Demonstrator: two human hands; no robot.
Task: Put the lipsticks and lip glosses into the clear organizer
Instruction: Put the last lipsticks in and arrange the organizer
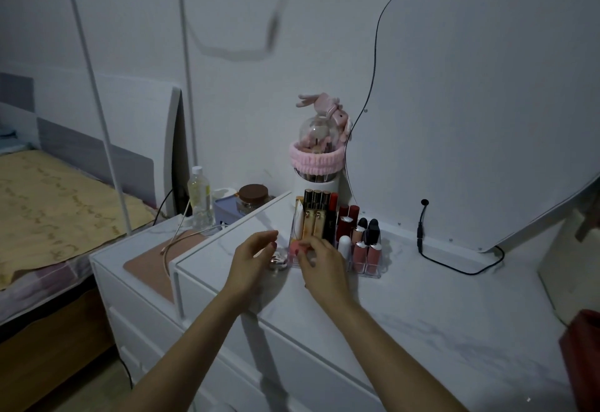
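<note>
The clear organizer stands on the white dresser top, filled with several upright lipsticks and lip glosses: gold tubes, a red tube, dark red tubes, and pink glosses with black caps. My right hand reaches into the organizer's front left corner and pinches a small pink item there. My left hand hovers just left of the organizer with relaxed, slightly curled fingers, holding nothing. A small shiny round item lies between the hands.
Behind the organizer stands a white holder with a pink headband, glass dome and plush bunny. A black cable trails along the dresser below the mirror. A bottle and a brown-lidded jar sit at left; the bed lies beyond.
</note>
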